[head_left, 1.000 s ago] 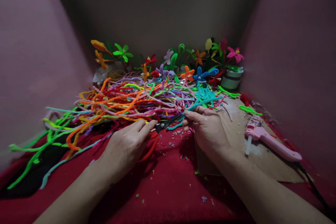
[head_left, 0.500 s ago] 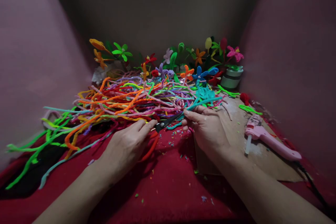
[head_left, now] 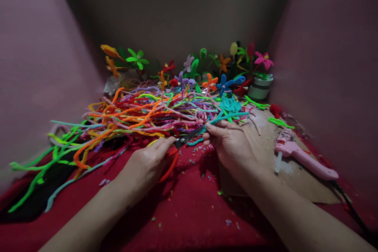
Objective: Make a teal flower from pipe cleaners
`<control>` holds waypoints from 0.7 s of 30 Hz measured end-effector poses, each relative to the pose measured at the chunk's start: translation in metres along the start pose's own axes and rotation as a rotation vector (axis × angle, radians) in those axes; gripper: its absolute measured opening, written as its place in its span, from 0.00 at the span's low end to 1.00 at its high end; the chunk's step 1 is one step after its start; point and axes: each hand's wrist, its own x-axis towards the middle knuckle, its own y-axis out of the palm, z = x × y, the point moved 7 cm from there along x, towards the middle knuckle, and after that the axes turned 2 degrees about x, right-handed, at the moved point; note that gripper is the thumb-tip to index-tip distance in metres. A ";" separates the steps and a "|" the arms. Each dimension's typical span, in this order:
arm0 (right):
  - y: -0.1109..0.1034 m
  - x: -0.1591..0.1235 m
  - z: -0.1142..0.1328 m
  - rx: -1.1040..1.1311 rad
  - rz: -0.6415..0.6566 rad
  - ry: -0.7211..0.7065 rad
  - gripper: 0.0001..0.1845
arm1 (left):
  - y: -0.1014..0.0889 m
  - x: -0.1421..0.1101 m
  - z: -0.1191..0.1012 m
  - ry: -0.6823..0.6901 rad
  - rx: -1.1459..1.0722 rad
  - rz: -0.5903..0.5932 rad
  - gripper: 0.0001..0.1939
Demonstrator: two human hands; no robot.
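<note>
My left hand (head_left: 152, 155) is closed round red-handled scissors (head_left: 182, 140), whose dark blades point right toward my other hand. Pinched in the fingers of my right hand (head_left: 228, 139) are turquoise pipe cleaners (head_left: 230, 116), their free ends reaching up and to the right. The scissor tips meet the turquoise stems right by my right fingertips; whether the blades are parted there is too small to tell. Small coloured clippings (head_left: 193, 153) lie on the red cloth (head_left: 189, 220) below. A turquoise bundle (head_left: 230, 104) sits just behind my right hand.
A large heap of coloured pipe cleaners (head_left: 141, 110) spreads behind and left of my hands. Pipe-cleaner flowers, one a blue flower (head_left: 224, 85), stand along the back near a jar (head_left: 260, 87). On the right, a pink glue gun (head_left: 307, 159) lies on a cardboard sheet (head_left: 265, 173).
The turquoise stems' free ends have dipped slightly, and the scissors have turned a little in my left hand. Both hands stay in nearly the same place.
</note>
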 end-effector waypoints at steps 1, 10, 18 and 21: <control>0.000 0.000 -0.001 0.000 -0.007 0.004 0.10 | 0.001 0.000 0.000 0.007 0.007 -0.001 0.17; 0.000 0.002 -0.006 -0.056 0.039 0.012 0.09 | 0.010 -0.002 0.001 -0.008 0.090 0.094 0.21; 0.000 0.001 -0.008 0.039 -0.006 0.065 0.10 | 0.015 -0.005 0.002 0.008 0.026 0.040 0.21; -0.005 0.002 -0.013 0.135 -0.104 0.137 0.11 | 0.012 -0.003 -0.002 0.016 -0.042 0.004 0.19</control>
